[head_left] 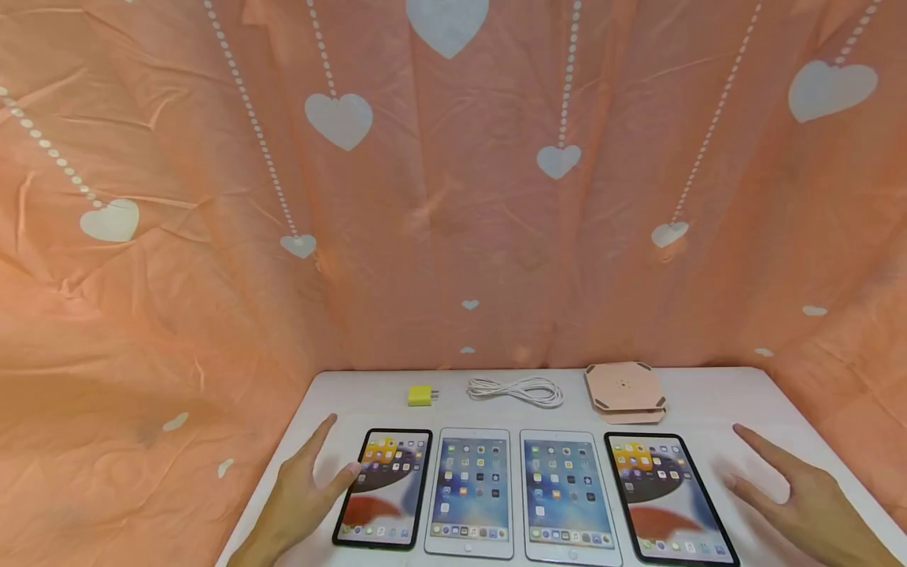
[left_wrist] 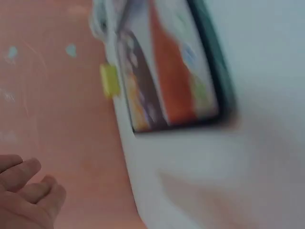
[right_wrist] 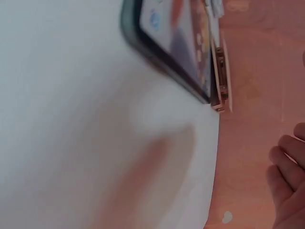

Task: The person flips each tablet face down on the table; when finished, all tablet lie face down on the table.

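Four tablets would be several: in the head view a row of several lit tablets lies on the white table (head_left: 368,402). At the left end is a black-framed tablet (head_left: 386,488), and my left hand (head_left: 298,492) hovers at its left side, thumb overlapping its edge in this view. Two white tablets (head_left: 471,492) (head_left: 569,496) lie in the middle. Another black-framed tablet (head_left: 669,496) is at the right end. My right hand (head_left: 801,492) is held to the right of it, fingers extended, holding nothing. Both wrist views show relaxed fingers away from the tablets.
Behind the tablets lie a yellow charger plug (head_left: 420,395), a coiled white cable (head_left: 517,390) and a pink folding stand (head_left: 625,390). An orange curtain (head_left: 453,236) with white hearts hangs around the table's back and sides.
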The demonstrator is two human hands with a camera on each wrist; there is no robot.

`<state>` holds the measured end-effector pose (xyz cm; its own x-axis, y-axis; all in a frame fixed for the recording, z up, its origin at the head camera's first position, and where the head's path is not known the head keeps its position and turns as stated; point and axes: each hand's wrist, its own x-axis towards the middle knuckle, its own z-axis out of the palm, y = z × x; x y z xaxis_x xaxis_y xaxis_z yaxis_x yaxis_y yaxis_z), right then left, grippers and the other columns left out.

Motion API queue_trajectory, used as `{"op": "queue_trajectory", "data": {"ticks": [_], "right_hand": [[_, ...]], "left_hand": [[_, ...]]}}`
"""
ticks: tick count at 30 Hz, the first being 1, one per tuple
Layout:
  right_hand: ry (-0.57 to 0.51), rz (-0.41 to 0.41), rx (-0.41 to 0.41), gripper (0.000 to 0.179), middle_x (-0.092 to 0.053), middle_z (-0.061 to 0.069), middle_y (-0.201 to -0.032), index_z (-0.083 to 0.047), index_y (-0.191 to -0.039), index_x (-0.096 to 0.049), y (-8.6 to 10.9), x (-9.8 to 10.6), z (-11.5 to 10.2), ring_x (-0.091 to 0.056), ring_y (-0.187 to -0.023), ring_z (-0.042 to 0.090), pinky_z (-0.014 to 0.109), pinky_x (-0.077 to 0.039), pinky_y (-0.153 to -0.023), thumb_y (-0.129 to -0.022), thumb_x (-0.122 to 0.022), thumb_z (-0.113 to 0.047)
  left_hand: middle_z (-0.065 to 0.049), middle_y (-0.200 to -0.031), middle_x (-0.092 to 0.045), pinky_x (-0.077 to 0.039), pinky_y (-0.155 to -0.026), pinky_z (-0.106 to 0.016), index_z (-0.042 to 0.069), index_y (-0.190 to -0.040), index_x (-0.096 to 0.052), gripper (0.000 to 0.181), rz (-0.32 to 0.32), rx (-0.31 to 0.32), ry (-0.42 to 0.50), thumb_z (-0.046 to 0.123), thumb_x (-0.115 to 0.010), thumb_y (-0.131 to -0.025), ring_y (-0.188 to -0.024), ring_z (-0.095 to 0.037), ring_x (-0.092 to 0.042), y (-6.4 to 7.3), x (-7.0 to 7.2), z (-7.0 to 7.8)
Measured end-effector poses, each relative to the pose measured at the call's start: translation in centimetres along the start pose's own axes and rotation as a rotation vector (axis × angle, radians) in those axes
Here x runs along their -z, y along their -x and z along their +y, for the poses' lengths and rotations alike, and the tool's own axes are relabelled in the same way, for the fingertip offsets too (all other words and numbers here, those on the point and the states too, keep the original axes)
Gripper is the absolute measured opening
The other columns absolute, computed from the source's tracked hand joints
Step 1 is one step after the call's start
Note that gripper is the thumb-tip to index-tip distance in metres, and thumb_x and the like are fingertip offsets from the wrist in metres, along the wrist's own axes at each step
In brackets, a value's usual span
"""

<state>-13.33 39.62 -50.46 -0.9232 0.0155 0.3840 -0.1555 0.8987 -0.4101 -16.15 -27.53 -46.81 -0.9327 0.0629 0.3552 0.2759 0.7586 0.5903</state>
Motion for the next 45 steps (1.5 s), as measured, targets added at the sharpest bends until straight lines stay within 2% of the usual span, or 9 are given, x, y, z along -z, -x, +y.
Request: {"op": "queue_trajectory", "data": {"ticks": [3, 6, 8, 11, 17, 25, 32, 39, 45], "right_hand": [[-0.059, 0.031, 0.008, 0.078, -0.043, -0.045, -0.151, -0.035, -0.162, -0.055, 0.1, 0.1, -0.2, -0.051, -0.13, -0.017, 0.005, -0.033, -0.094, -0.092, -0.089, -0.038], [-0.165, -0.013, 0.0, 0.07, -0.035, -0.061, -0.136, -0.024, -0.159, -0.06, -0.1, 0.3, -0.4, -0.025, -0.118, -0.043, -0.009, -0.017, -0.092, -0.095, -0.087, -0.032], [-0.244, -0.075, -0.027, 0.066, -0.044, -0.057, -0.135, -0.013, -0.158, -0.059, -0.5, 0.5, -0.6, -0.028, -0.118, -0.043, -0.009, -0.023, -0.094, -0.099, -0.083, -0.029], [-0.398, -0.159, -0.063, 0.056, -0.059, -0.045, -0.131, 0.002, -0.154, -0.058, -1.2, 0.8, -0.8, -0.048, -0.119, -0.032, -0.005, -0.039, -0.089, -0.105, -0.076, -0.019], [-0.544, -0.291, -0.109, 0.04, -0.071, -0.033, -0.13, -0.008, -0.153, -0.063, -1.7, 1.2, -0.3, -0.063, -0.117, -0.02, 0.003, -0.05, -0.087, -0.112, -0.062, -0.013], [-0.813, -0.483, -0.143, 0.046, -0.073, -0.025, -0.134, -0.046, -0.138, -0.063, -2.2, 1.4, 1.1, -0.068, -0.121, -0.009, 0.011, -0.057, -0.093, -0.118, -0.046, -0.008], [-1.176, -0.728, -0.244, 0.043, -0.074, -0.017, -0.136, 0.011, -0.152, -0.055, -3.0, 1.6, 2.9, -0.071, -0.126, 0.002, 0.021, -0.059, -0.103, -0.121, -0.034, -0.009], [-1.28, -0.873, -0.392, 0.051, -0.074, -0.01, -0.136, 0.021, -0.15, -0.049, -3.3, 1.6, 3.7, -0.072, -0.124, 0.003, 0.027, -0.06, -0.106, -0.122, -0.033, -0.018], [-1.397, -0.943, -0.503, 0.054, -0.073, 0.006, -0.14, 0.023, -0.148, -0.049, -3.1, 1.1, 3.5, -0.073, -0.126, 0.013, 0.037, -0.058, -0.111, -0.122, -0.031, -0.021]], "left_hand": [[-0.019, -0.162, -0.056, -0.052, -0.118, -0.051, 0.005, -0.165, -0.045, 0.079, -0.016, -0.014, 0.14, 0.027, -0.082, -0.099, -0.141, -0.05, -0.061, -0.4, -0.9, 1.4], [-0.02, -0.161, -0.058, -0.048, -0.116, -0.023, -0.001, -0.163, -0.046, 0.074, -0.097, -0.008, 0.355, 0.019, -0.081, -0.1, -0.142, -0.045, -0.061, -0.6, -2.0, 3.0], [-0.025, -0.16, -0.057, -0.044, -0.113, -0.013, -0.007, -0.161, -0.045, 0.07, -0.166, -0.001, 0.51, 0.013, -0.077, -0.102, -0.144, -0.038, -0.061, -0.8, -2.9, 3.9], [-0.034, -0.159, -0.053, -0.048, -0.113, -0.017, -0.014, -0.16, -0.041, 0.066, -0.282, 0.01, 0.723, 0.007, -0.071, -0.105, -0.146, -0.03, -0.059, -1.1, -4.1, 5.3], [-0.038, -0.162, -0.046, -0.055, -0.11, -0.024, -0.018, -0.161, -0.034, 0.066, -0.511, 0.119, 0.982, 0.011, -0.064, -0.109, -0.152, -0.044, -0.051, -1.5, -6.8, 8.2], [-0.039, -0.153, -0.055, -0.057, -0.11, -0.03, -0.019, -0.154, -0.045, 0.06, -0.652, 0.174, 1.147, 0.01, -0.068, -0.107, -0.142, -0.043, -0.062, -1.8, -12.1, 12.5], [-0.038, -0.149, -0.059, -0.058, -0.11, -0.04, -0.018, -0.151, -0.049, 0.058, -0.747, 0.255, 1.245, 0.011, -0.069, -0.106, -0.139, -0.046, -0.064, -2.3, -15.7, 16.2], [-0.026, -0.126, -0.077, -0.065, -0.099, -0.039, -0.011, -0.134, -0.069, 0.036, -0.701, 0.447, 1.187, 0.006, -0.072, -0.103, -0.117, -0.034, -0.078, -2.2, -19.0, 20.3], [-0.015, -0.116, -0.079, -0.066, -0.095, -0.036, -0.012, -0.13, -0.069, 0.034, -0.65, 0.562, 1.138, -0.002, -0.073, -0.098, -0.106, -0.023, -0.079, -1.6, -22.1, 23.0]]}}
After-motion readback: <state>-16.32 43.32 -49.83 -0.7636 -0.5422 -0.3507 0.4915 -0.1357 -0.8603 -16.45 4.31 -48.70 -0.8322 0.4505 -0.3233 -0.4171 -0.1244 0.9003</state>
